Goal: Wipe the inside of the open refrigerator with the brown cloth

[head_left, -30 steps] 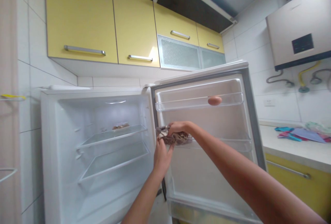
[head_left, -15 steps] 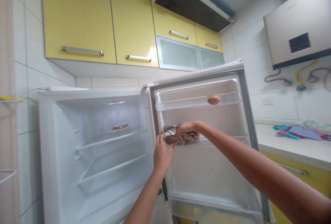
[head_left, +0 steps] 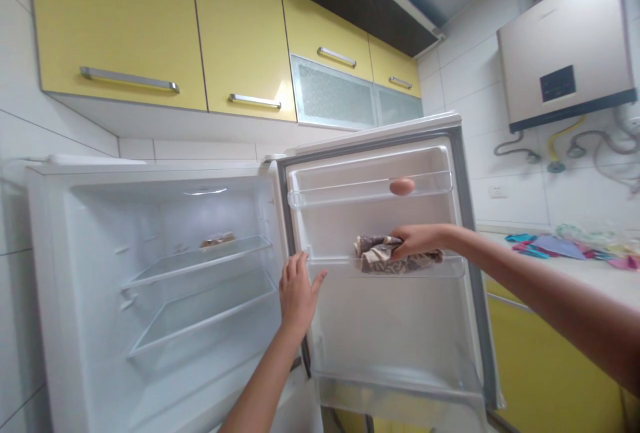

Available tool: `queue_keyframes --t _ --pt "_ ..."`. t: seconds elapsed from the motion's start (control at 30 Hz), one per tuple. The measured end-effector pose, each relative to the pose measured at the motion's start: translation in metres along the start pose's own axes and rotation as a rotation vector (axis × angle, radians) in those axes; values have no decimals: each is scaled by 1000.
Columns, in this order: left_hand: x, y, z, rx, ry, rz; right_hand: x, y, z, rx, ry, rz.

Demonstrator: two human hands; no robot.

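Note:
A brown and cream patterned cloth is bunched at the middle shelf of the open fridge door. My right hand grips it from above, with the fingertips partly hidden in its folds. My left hand is raised near the hinge side of the door, fingers apart and holding nothing. It is close to the left end of the middle shelf; whether it touches the door I cannot tell. Above, an egg sits in the top door shelf.
Inside the fridge are two glass shelves, with a small brown item on the upper one. Yellow cabinets hang overhead. At right, coloured cloths lie on the counter below a water heater.
My right hand has moved right along the middle door shelf with the cloth. My left hand has come away from the cloth and opened. The view has shifted slightly right.

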State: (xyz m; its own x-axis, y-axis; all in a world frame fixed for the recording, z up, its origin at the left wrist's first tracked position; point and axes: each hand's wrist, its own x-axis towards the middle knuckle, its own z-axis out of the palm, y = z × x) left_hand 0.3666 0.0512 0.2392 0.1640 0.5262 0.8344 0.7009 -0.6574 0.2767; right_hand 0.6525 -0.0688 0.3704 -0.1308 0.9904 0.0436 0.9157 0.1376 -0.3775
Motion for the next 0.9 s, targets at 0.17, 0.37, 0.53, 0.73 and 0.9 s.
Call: queue_keyframes --t 0.17,0.37,0.53,0.73,0.9 --pt "0 -1 2 24 29 23 -32 29 -21 -78 11 100" --pt "1 -3 7 41 38 25 -42 42 -32 -118 -19 129" --pt "1 -4 10 -24 26 32 -27 37 -25 -92 -22 215" --pt "2 -4 11 -77 32 35 17 -2 -7 -247 -24 110" --pt "3 0 12 -117 34 26 75 -45 20 -262 -14 60"
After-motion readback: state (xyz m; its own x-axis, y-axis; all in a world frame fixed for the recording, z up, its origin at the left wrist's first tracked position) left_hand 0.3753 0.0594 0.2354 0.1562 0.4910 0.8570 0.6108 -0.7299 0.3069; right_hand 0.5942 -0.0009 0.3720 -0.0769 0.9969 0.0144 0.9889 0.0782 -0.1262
